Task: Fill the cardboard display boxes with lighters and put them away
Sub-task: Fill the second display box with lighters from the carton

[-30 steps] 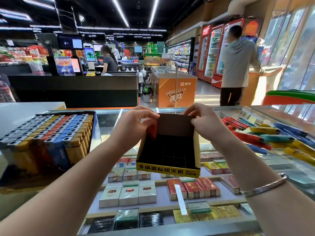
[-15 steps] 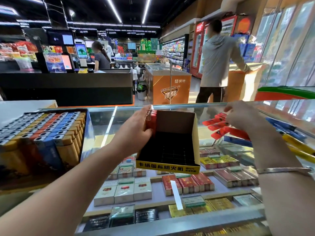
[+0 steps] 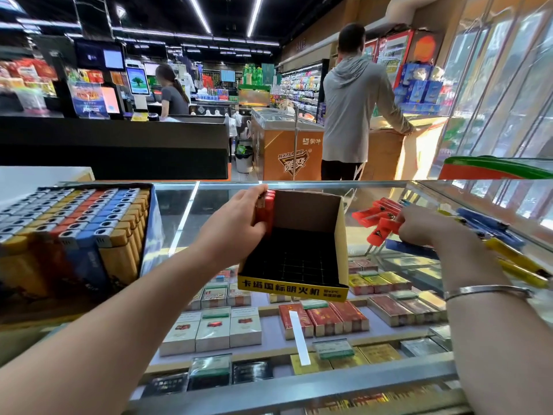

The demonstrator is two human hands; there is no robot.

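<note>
A cardboard display box (image 3: 311, 250) with a black grid floor was held tilted above the glass counter (image 3: 191, 205) by the left hand (image 3: 236, 223), whose fingers were curled round its left wall and the few red lighters (image 3: 264, 209) stood there. Loose red lighters (image 3: 378, 221) on the glass were pinched by the right hand (image 3: 431, 229). A filled box of lighters (image 3: 74, 223) was set at the left

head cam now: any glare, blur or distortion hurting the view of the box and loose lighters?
Head view: wide-angle bending at the edges; ceiling-light streaks glare on the glass counter; display box sharp; loose lighters readable, right hand slightly soft; bottom edge smeared.
</note>
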